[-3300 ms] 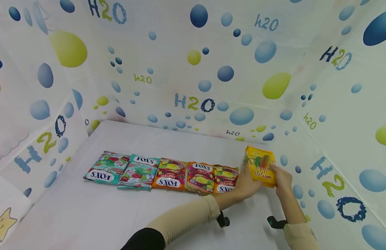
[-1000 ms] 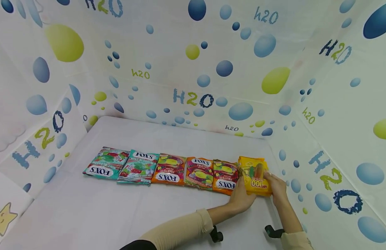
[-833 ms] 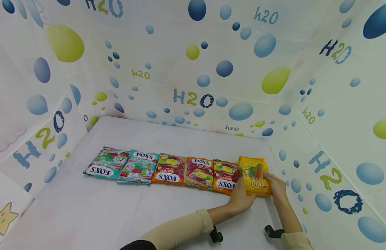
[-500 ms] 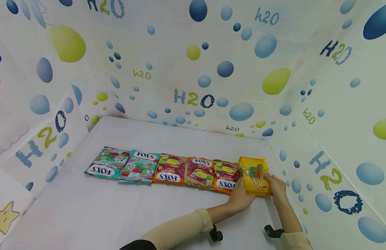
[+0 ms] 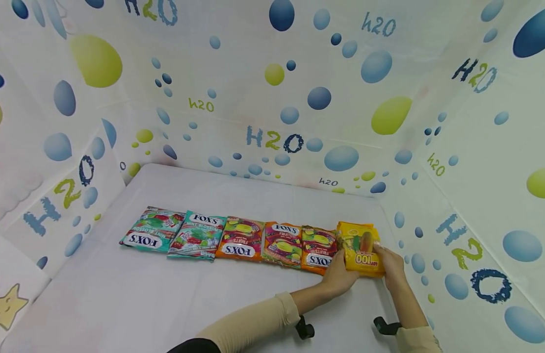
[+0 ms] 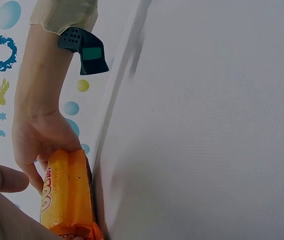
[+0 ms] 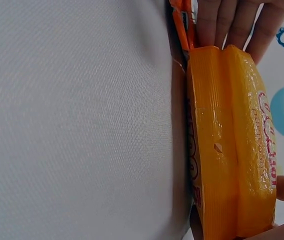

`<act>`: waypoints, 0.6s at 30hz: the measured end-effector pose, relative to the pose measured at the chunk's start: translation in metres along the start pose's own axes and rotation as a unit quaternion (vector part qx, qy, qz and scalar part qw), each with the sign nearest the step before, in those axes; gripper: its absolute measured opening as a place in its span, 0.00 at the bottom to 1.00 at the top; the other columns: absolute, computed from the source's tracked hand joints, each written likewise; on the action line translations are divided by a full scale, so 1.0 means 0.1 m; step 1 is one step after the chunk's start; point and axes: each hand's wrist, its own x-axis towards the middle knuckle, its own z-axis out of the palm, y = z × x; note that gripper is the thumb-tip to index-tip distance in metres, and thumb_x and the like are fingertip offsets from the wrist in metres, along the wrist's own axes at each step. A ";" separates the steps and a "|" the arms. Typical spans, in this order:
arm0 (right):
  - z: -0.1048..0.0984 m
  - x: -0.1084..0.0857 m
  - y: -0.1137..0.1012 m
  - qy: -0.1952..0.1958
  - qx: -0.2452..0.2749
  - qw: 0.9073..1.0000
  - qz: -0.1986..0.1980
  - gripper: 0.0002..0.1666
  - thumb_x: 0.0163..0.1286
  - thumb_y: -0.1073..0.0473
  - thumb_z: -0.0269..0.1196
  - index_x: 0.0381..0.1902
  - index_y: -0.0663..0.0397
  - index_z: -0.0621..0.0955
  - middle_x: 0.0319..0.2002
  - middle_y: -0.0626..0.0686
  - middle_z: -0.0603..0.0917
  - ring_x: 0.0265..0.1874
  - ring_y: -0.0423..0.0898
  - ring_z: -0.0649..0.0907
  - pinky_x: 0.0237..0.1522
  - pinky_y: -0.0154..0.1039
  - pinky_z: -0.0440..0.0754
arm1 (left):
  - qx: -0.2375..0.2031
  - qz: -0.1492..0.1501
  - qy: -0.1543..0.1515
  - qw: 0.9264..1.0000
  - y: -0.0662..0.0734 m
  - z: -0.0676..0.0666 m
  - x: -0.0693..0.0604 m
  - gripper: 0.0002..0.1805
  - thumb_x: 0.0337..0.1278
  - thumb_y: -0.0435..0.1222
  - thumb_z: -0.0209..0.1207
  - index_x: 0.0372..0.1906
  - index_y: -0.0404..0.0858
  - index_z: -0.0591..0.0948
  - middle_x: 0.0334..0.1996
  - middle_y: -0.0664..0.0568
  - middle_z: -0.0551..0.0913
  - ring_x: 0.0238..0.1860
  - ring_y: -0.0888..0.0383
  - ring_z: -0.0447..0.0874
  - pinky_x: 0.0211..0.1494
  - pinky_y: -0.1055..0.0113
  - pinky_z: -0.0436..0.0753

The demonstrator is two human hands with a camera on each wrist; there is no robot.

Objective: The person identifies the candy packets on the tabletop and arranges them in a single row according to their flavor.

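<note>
At the right end of a row of candy bags lies a yellow LOT 100 candy bag (image 5: 363, 250), with a mango picture on its front. My right hand (image 5: 390, 264) holds its right edge, thumb on the front and fingers partly hidden behind. Against its left edge rests my left hand (image 5: 340, 275); the right wrist view shows those fingers (image 7: 234, 22) straight against the bag's end, the thumb apart from it. The neighbouring bag is a small orange-red Fox's Fruits bag (image 5: 317, 245), partly covered by my left fingertips.
Further left lie a Fox's bag with a pink top (image 5: 282, 245), an orange Fox's Fruits bag (image 5: 240, 239) and two teal Fox's Mint Blossom bags, one upright-lettered (image 5: 197, 235), one inverted (image 5: 152, 229). A white table (image 5: 166, 304) carries them; bubble-printed walls (image 5: 237, 98) stand behind and beside.
Since the earliest frame, both hands have brought the raised, tilted yellow candy bag down and leftward beside the row. Over the last second hands and bags have barely moved; the head view shifted slightly.
</note>
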 end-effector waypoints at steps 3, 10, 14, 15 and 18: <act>0.00 0.01 -0.01 0.002 -0.001 1.000 -0.003 0.47 0.79 0.37 0.54 0.78 0.68 0.62 0.77 0.70 0.61 0.76 0.62 0.63 0.78 0.51 0.60 | -0.010 -0.002 -0.003 1.000 0.00 -0.01 0.00 0.42 0.63 0.43 0.66 0.79 0.42 0.64 0.72 0.51 0.71 0.70 0.55 0.71 0.75 0.54 0.71; 0.01 -0.01 -0.08 0.023 -0.013 0.999 -0.037 0.42 0.78 0.39 0.55 0.77 0.64 0.67 0.78 0.67 0.63 0.79 0.63 0.58 0.80 0.58 0.54 | -0.030 0.008 -0.006 0.999 0.03 -0.09 0.00 0.40 0.63 0.39 0.66 0.78 0.40 0.65 0.73 0.50 0.71 0.72 0.54 0.70 0.76 0.54 0.70; 0.05 -0.05 -0.16 0.053 -0.026 0.996 -0.062 0.40 0.80 0.40 0.53 0.78 0.61 0.67 0.77 0.67 0.66 0.78 0.64 0.61 0.79 0.59 0.56 | -0.049 0.021 -0.001 0.999 0.07 -0.16 0.01 0.40 0.63 0.36 0.65 0.78 0.37 0.64 0.74 0.47 0.69 0.73 0.51 0.69 0.76 0.52 0.69; 0.07 -0.06 -0.19 0.061 -0.032 0.995 -0.070 0.40 0.81 0.40 0.53 0.78 0.61 0.67 0.77 0.67 0.66 0.77 0.64 0.62 0.78 0.59 0.58 | -0.050 0.025 0.002 0.998 0.07 -0.18 0.02 0.39 0.63 0.36 0.64 0.78 0.37 0.65 0.74 0.47 0.69 0.72 0.51 0.69 0.76 0.52 0.69; 0.15 -0.10 -0.25 0.084 -0.057 0.990 -0.097 0.38 0.81 0.42 0.55 0.78 0.59 0.67 0.77 0.67 0.66 0.77 0.65 0.64 0.76 0.59 0.62 | -0.037 0.036 0.009 0.999 0.09 -0.26 0.03 0.39 0.64 0.38 0.63 0.79 0.37 0.65 0.75 0.46 0.68 0.73 0.50 0.68 0.76 0.50 0.69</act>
